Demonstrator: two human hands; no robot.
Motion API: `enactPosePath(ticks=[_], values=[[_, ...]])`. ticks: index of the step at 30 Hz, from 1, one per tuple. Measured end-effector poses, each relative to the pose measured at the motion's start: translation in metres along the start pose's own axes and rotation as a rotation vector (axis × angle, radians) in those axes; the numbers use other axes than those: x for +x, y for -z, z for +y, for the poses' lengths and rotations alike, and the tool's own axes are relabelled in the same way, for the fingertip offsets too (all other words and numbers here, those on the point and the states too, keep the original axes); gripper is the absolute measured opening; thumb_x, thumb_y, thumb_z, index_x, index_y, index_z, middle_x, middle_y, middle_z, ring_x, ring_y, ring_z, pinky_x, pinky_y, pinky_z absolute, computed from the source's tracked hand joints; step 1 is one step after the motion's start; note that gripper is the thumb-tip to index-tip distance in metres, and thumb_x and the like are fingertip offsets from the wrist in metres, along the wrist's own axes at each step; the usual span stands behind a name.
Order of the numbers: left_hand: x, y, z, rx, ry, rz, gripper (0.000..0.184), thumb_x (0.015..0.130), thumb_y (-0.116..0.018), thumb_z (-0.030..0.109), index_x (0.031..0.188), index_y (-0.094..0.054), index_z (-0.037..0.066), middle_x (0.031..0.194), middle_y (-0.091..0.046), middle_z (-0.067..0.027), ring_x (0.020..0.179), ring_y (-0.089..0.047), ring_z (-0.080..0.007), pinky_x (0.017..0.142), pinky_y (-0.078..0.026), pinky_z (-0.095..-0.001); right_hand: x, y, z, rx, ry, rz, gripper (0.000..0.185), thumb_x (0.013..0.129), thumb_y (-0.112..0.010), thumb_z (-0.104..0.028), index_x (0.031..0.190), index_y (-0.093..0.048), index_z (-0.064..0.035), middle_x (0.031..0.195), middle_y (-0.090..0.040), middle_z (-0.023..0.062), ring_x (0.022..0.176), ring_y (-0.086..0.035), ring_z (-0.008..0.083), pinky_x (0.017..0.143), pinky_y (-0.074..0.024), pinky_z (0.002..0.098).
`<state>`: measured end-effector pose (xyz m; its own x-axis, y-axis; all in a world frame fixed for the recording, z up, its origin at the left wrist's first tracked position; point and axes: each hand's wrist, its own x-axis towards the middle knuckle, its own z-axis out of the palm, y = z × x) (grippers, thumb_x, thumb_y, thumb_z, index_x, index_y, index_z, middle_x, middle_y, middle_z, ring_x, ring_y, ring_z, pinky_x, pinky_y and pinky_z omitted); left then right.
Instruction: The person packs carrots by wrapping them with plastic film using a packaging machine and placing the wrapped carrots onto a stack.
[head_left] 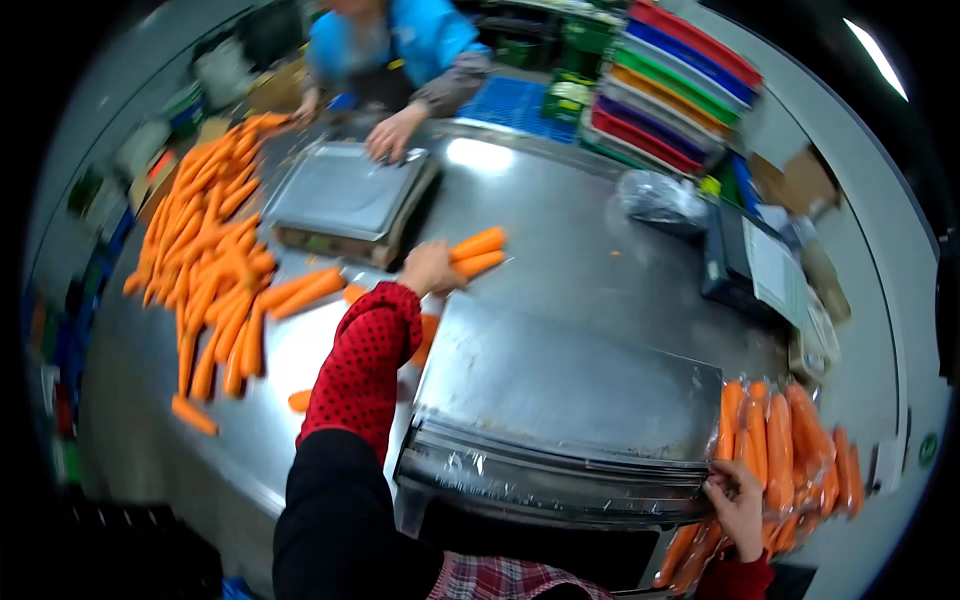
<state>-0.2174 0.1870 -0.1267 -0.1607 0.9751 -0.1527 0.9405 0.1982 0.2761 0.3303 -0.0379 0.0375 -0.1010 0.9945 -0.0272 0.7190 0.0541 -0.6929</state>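
My left hand (432,268) reaches across the steel table and is closed around carrots (480,252), whose thick ends stick out to the right. Before me stands a flat-topped metal wrapping machine (570,385) with clear plastic film (560,485) along its front edge. At that edge's right end, my right hand (738,505) pinches the film between thumb and fingers; the exact grip is partly hidden. Bagged carrots (780,440) lie right beside it. Left of my sleeve spreads a big heap of loose carrots (215,250), with a few strays near the machine.
Across the table (560,230), a co-worker in blue (425,35) rests a hand on a metal-topped machine (345,190). Stacked coloured trays (670,90) stand at the back right. A dark device (745,255) and a clear plastic bundle (660,200) sit along the right edge.
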Motion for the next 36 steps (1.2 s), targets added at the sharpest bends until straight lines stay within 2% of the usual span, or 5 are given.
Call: enactPosePath(ticks=[13, 22, 27, 30, 36], values=[[0.014, 0.01, 0.0, -0.11, 0.12, 0.095, 0.069, 0.055, -0.081, 0.038, 0.109, -0.059, 0.001, 0.108, -0.062, -0.0188, 0.102, -0.061, -0.0326, 0.087, -0.05, -0.0399, -0.017, -0.003, -0.011, 0.073, -0.098, 0.045, 0.024, 0.076, -0.067, 0.005, 0.099, -0.064, 0.0043, 0.08, -0.063, 0.0068, 0.069, -0.059, 0.0111, 0.064, -0.0476, 0.0221], [-0.089, 0.107, 0.093, -0.108, -0.505, 0.137, 0.089, 0.052, -0.078, 0.034, 0.129, -0.051, -0.001, 0.107, -0.059, -0.0171, 0.101, -0.059, -0.0331, 0.089, -0.048, -0.0377, 0.018, -0.02, -0.041, 0.002, 0.382, 0.032, 0.022, 0.075, -0.069, 0.0, 0.096, -0.06, 0.0033, 0.083, -0.06, 0.0105, 0.066, -0.054, 0.017, 0.061, -0.0454, 0.0261], [-0.158, 0.076, 0.183, -0.172, -0.699, -0.173, 0.089, 0.051, -0.075, 0.025, 0.131, -0.049, -0.004, 0.107, -0.058, -0.0178, 0.102, -0.057, -0.0339, 0.089, -0.048, -0.0362, 0.062, -0.05, -0.056, -0.047, 0.625, 0.209, 0.028, 0.077, -0.068, -0.009, 0.102, -0.06, 0.0014, 0.103, -0.062, 0.0133, 0.092, -0.059, 0.0284, 0.077, -0.0481, 0.0332], [-0.174, 0.039, 0.194, -0.153, -0.744, -0.275, 0.091, 0.05, -0.077, 0.027, 0.132, -0.049, -0.001, 0.112, -0.057, -0.018, 0.105, -0.054, -0.0357, 0.094, -0.045, -0.0382, 0.064, -0.066, -0.036, -0.202, 0.457, 0.095, 0.025, 0.078, -0.07, -0.015, 0.098, -0.063, -0.0013, 0.099, -0.064, 0.0108, 0.093, -0.06, 0.0284, 0.079, -0.0481, 0.0348], [-0.222, 0.042, 0.155, -0.089, -0.918, 0.317, 0.072, 0.063, -0.082, 0.032, 0.127, -0.056, 0.011, 0.123, -0.054, -0.0136, 0.115, -0.05, -0.0328, 0.1, -0.038, -0.0422, 0.052, -0.09, -0.012, -0.075, 0.28, -0.111, 0.023, 0.079, -0.069, -0.025, 0.091, -0.065, -0.0064, 0.09, -0.067, 0.0103, 0.09, -0.063, 0.0296, 0.076, -0.0494, 0.0396]])
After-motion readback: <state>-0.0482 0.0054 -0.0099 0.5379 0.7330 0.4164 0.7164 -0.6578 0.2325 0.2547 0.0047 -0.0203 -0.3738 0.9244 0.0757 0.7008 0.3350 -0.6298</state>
